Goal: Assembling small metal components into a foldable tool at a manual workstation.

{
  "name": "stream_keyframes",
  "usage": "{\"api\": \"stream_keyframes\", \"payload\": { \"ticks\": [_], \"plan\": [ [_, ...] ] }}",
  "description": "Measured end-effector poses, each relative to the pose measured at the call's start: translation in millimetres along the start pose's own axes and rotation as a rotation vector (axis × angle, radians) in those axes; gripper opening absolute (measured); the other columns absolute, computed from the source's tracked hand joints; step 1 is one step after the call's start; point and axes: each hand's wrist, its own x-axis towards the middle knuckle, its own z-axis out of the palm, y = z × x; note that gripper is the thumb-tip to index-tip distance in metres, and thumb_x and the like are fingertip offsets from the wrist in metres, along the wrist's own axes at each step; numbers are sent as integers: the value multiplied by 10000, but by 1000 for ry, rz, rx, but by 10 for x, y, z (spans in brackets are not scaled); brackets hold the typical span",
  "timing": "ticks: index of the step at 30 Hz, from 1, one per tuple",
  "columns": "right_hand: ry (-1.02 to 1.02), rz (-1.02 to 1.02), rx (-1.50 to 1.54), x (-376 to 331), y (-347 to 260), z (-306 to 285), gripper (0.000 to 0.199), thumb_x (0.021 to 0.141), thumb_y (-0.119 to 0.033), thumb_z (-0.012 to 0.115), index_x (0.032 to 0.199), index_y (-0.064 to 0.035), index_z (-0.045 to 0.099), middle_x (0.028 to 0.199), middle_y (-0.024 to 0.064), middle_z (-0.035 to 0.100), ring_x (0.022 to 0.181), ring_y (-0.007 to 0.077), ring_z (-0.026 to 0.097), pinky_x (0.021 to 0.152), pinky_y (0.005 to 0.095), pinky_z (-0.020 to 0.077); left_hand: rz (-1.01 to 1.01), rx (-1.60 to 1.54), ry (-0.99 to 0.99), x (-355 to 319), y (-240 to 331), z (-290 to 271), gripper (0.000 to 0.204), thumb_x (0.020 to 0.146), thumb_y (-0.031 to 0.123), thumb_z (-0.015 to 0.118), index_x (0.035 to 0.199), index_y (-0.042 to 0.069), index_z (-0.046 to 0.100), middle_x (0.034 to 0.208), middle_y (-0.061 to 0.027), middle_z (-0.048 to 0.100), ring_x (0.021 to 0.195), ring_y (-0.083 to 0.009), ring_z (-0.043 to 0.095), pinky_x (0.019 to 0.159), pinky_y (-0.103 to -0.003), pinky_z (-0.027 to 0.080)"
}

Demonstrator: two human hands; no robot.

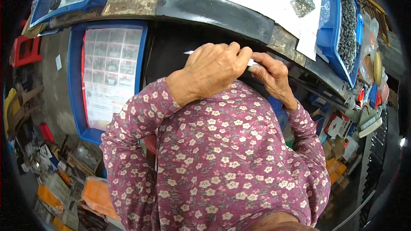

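My left hand [214,66] is closed in front of my chest, its back turned up. From its left side pokes the shiny pointed tip [188,52] of a slim thing, most of which the fingers hide. A small white piece [251,62] shows between my two hands. My right hand [274,75] pinches at that white piece with thumb and fingertips, close against the left hand's knuckles. Whether the tip and the white piece belong to one thing, I cannot tell.
Ahead runs the workbench's dark front edge [209,10], with white paper and a clear bag of small metal parts [302,4] on top. Blue trays stand at the bench's far left and right. Left of me is a blue tray [77,81] with a printed sheet. Boxes crowd both sides.
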Motion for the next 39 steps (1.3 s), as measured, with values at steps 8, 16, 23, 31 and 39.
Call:
{"api": "stream_keyframes", "payload": {
  "ticks": [8, 16, 23, 31, 39],
  "plan": [
    [46, -20, 15, -62, 69, 120, 206, 825, -82, 588, 1004, 18, 566, 695, 61, 579, 557, 113, 534, 508, 240, 433, 32, 10, -39, -77, -31, 67, 238, 645, -6, 567, 872, -3, 497, 695, -87, 519, 628, -219, 577, 500, -297, 467],
    [53, 16, 78, -97, 146, 118, 204, 813, -80, 601, 982, 33, 583, 716, 55, 591, 562, 99, 535, 507, 231, 434, 204, 173, 104, -70, -36, 115, 55, 771, 88, 516, 768, 33, 511, 642, -53, 499, 568, -140, 544, 477, -250, 451],
    [11, 125, 159, -100, 166, 76, 210, 819, -136, 604, 955, 23, 602, 726, 41, 595, 571, 79, 530, 506, 215, 426, 265, 244, 134, -75, -45, 139, 71, 772, 111, 522, 756, 43, 507, 624, -41, 489, 560, -126, 537, 475, -236, 450],
    [60, 175, 210, -106, 136, 76, 189, 812, -117, 611, 944, 17, 607, 721, 23, 586, 577, 68, 526, 512, 208, 426, 351, 249, 160, -14, -86, 154, 65, 751, 95, 542, 769, 36, 521, 658, -48, 512, 568, -133, 544, 475, -243, 457],
    [276, 68, 110, -143, -1, -72, 214, 799, -116, 632, 967, 14, 606, 776, 33, 601, 596, 71, 543, 526, 191, 435, 506, 252, 296, 305, -154, 124, 95, 737, 107, 564, 782, 30, 530, 669, -35, 506, 580, -122, 537, 486, -228, 454]
  ]
}}
